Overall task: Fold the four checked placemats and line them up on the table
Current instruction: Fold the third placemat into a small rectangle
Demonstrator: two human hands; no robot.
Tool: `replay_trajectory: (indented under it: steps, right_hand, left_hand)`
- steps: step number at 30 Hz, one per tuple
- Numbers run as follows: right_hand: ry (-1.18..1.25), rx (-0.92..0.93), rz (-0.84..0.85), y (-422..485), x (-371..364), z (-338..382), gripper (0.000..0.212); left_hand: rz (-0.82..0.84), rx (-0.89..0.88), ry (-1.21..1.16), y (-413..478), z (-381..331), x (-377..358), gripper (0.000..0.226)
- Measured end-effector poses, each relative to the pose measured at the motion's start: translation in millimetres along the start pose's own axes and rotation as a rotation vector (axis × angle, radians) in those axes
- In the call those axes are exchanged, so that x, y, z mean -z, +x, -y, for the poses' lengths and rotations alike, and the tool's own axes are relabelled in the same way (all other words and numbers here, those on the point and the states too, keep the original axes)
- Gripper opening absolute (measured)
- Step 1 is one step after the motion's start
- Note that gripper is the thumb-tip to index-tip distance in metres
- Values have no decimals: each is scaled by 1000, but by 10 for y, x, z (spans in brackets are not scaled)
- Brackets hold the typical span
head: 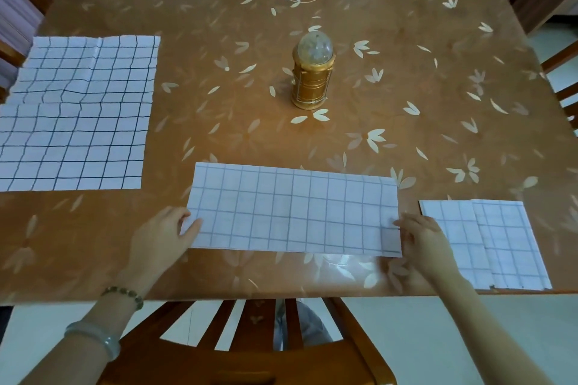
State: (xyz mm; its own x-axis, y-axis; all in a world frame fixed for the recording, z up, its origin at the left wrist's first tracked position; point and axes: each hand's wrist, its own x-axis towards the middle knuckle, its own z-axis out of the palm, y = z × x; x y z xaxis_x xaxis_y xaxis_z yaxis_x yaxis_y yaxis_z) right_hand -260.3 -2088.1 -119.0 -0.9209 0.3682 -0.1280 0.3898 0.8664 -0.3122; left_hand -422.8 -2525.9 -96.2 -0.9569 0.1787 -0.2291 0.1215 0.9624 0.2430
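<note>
Half-folded placemat (294, 209) lies crosswise at the near edge of the desk (312, 40).
Left hand (162, 228) pinches its left end; right hand (420, 239) meets the right end, grip unclear; both equally near.

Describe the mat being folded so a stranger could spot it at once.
On the flowered table, look near the front edge, before the gold lantern. The mat there is a long strip, left hand and right hand at its ends. The open mat at left is bigger, the folded mats at right smaller.
</note>
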Motion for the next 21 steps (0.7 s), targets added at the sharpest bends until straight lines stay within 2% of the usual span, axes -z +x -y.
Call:
replay_trajectory:
  steps: [3,5,7,9,13,17,21]
  right_hand:
    - [86,37,-157,126,-118,433,39]
    - [153,139,-140,248,-290,877,36]
    - [189,235,-56,360,-501,1314,41]
    - [161,300,0,485,-705,1636,50]
    - [110,280,73,691,-995,1912,55]
    - [16,270,112,785,-1178,1788,53]
    - [-43,209,60,775,-1143,1458,57]
  left_hand:
    - [-110,-307,75,100,-309,-130,35]
    - [-118,-513,161,265,-615,-253,46]
    - [-42,-610,162,468,-857,-450,54]
    - [15,-619,189,631,-1014,-637,56]
    - [68,-589,228,727,-1139,-867,56]
    - [82,-516,236,732,-1116,-1018,59]
    - [74,-418,199,728,-1066,-1080,64]
